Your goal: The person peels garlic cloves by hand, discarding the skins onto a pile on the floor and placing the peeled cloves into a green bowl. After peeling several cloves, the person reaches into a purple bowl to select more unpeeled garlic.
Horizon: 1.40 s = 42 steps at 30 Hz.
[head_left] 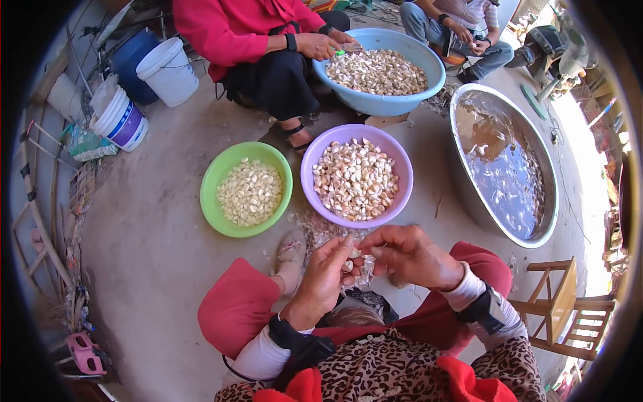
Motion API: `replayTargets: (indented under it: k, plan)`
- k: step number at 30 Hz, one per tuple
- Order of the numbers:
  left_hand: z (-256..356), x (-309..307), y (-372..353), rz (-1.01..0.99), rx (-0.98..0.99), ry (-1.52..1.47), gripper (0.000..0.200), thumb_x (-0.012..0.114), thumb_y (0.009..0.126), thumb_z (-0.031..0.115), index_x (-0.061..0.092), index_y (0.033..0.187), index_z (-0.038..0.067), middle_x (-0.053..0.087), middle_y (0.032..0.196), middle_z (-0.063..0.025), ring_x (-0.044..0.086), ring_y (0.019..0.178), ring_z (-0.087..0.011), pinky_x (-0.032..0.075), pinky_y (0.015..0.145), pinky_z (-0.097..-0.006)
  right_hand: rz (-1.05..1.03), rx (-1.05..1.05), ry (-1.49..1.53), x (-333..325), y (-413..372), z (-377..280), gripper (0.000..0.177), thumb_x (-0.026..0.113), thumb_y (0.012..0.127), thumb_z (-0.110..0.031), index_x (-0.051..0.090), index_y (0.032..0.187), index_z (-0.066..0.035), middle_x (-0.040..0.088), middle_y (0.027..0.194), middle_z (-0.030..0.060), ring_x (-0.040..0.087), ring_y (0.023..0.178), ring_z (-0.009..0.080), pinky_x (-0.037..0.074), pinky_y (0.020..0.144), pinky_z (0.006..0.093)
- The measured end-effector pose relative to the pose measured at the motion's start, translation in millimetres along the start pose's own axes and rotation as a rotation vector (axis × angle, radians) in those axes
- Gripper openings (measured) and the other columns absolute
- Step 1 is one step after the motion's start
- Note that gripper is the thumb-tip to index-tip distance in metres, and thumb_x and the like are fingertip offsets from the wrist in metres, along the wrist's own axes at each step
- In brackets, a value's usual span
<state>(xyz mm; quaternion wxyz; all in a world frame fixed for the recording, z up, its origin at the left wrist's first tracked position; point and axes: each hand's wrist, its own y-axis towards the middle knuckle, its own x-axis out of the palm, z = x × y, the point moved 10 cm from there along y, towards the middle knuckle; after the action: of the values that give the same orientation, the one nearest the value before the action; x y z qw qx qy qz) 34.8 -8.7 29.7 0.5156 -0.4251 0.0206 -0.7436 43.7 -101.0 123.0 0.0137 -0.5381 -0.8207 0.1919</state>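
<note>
My left hand (pixel 323 276) is closed around a garlic clove (pixel 348 266), above my lap. Another pale bit of garlic shows near the left thumb tip. My right hand (pixel 416 258) meets it from the right, thumb and forefinger drawn together in a pinch beside the left fingertips; what lies in that pinch is hidden. Beyond my hands sits a purple basin (pixel 307 175) of unpeeled garlic cloves (pixel 355 179). To its left, a green basin (pixel 209 201) holds peeled cloves (pixel 250 192).
Papery garlic skins (pixel 321 231) litter the floor before me. A large metal tub (pixel 462 167) of water stands right, a wooden chair (pixel 562 301) nearer. Ahead, a person in a pink top (pixel 234 33) works at a blue basin (pixel 378 104); another person sits behind. White buckets (pixel 167 72) stand left.
</note>
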Motion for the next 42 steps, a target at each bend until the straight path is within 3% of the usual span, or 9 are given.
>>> replayTargets:
  k: [1, 7, 15, 18, 22, 27, 34, 38, 42]
  plan:
    - [0, 0, 1, -0.015, 0.003, -0.008, 0.025, 0.048, 0.095, 0.030, 0.055, 0.088, 0.007, 0.056, 0.073, -0.0030, 0.052, 0.060, -0.0090, 0.036, 0.047, -0.0193, 0.017, -0.115, -0.020, -7, 3, -4, 0.016, 0.056, 0.085, -0.001, 0.058, 0.101, 0.004, 0.063, 0.080, 0.0065, 0.061, 0.065, 0.0102, 0.048, 0.059, 0.0240]
    - [-6, -1, -1, -0.017, -0.030, -0.020, 0.022, 0.054, 0.091, 0.028, 0.054, 0.087, 0.007, 0.059, 0.073, -0.0046, 0.056, 0.061, -0.0109, 0.038, 0.047, -0.0197, 0.006, -0.107, -0.316, -54, 26, -39, 0.011, 0.056, 0.085, -0.004, 0.061, 0.094, 0.000, 0.063, 0.074, 0.0041, 0.061, 0.065, 0.0097, 0.050, 0.060, 0.0253]
    - [-2, -14, 9, 0.049, -0.031, -0.099, 0.018, 0.048, 0.094, 0.024, 0.051, 0.085, 0.008, 0.055, 0.071, -0.0058, 0.051, 0.058, -0.0124, 0.035, 0.046, -0.0207, -0.065, -0.030, -0.573, -97, 118, 74, 0.016, 0.060, 0.082, -0.009, 0.062, 0.095, 0.001, 0.065, 0.077, 0.0076, 0.065, 0.069, 0.0137, 0.052, 0.064, 0.0278]
    - [-3, -27, 15, 0.066, -0.029, -0.163, 0.024, 0.048, 0.095, 0.028, 0.050, 0.082, 0.008, 0.053, 0.070, -0.0062, 0.050, 0.057, -0.0125, 0.035, 0.046, -0.0205, -0.002, -0.199, -0.765, -97, 154, 114, 0.016, 0.060, 0.082, -0.009, 0.063, 0.094, 0.000, 0.066, 0.077, 0.0099, 0.066, 0.070, 0.0168, 0.052, 0.066, 0.0287]
    - [-2, -42, 22, 0.135, -0.028, -0.194, 0.027, 0.049, 0.095, 0.029, 0.050, 0.079, 0.007, 0.054, 0.071, -0.0055, 0.049, 0.057, -0.0111, 0.035, 0.045, -0.0209, 0.073, -0.214, -0.814, -91, 189, 165, 0.020, 0.062, 0.078, -0.012, 0.062, 0.095, -0.001, 0.066, 0.077, 0.0134, 0.065, 0.074, 0.0268, 0.052, 0.069, 0.0351]
    - [1, -58, 31, 0.222, -0.026, -0.146, 0.023, 0.049, 0.095, 0.026, 0.054, 0.087, 0.005, 0.058, 0.076, -0.0088, 0.054, 0.061, -0.0142, 0.039, 0.048, -0.0229, 0.101, -0.034, -0.845, -101, 222, 218, 0.043, 0.059, 0.077, -0.009, 0.049, 0.118, -0.002, 0.055, 0.106, 0.0261, 0.058, 0.096, 0.0401, 0.046, 0.083, 0.0437]
    - [-5, -76, 37, 0.331, -0.108, -0.130, 0.018, 0.047, 0.095, 0.018, 0.056, 0.089, 0.003, 0.061, 0.081, -0.0104, 0.057, 0.065, -0.0158, 0.042, 0.051, -0.0235, -0.020, -0.214, -1.021, -78, 261, 229, 0.045, 0.051, 0.076, -0.001, 0.048, 0.121, -0.004, 0.048, 0.114, 0.0215, 0.061, 0.088, 0.0381, 0.050, 0.079, 0.0433]
    - [-6, -73, 38, 0.275, -0.091, -0.162, 0.021, 0.047, 0.095, 0.018, 0.056, 0.084, 0.003, 0.059, 0.084, -0.0111, 0.056, 0.069, -0.0160, 0.042, 0.053, -0.0235, 0.027, -0.189, -1.077, -75, 260, 236, 0.033, 0.050, 0.081, -0.005, 0.052, 0.114, -0.005, 0.046, 0.115, 0.0203, 0.062, 0.083, 0.0367, 0.051, 0.076, 0.0426]
    - [-6, -65, 38, 0.219, -0.075, -0.159, 0.022, 0.047, 0.095, 0.019, 0.056, 0.082, 0.003, 0.058, 0.085, -0.0108, 0.055, 0.070, -0.0155, 0.042, 0.054, -0.0236, -0.100, -0.171, -0.992, -72, 246, 248, 0.026, 0.050, 0.087, -0.015, 0.053, 0.112, -0.006, 0.051, 0.100, 0.0227, 0.061, 0.079, 0.0392, 0.050, 0.073, 0.0449]
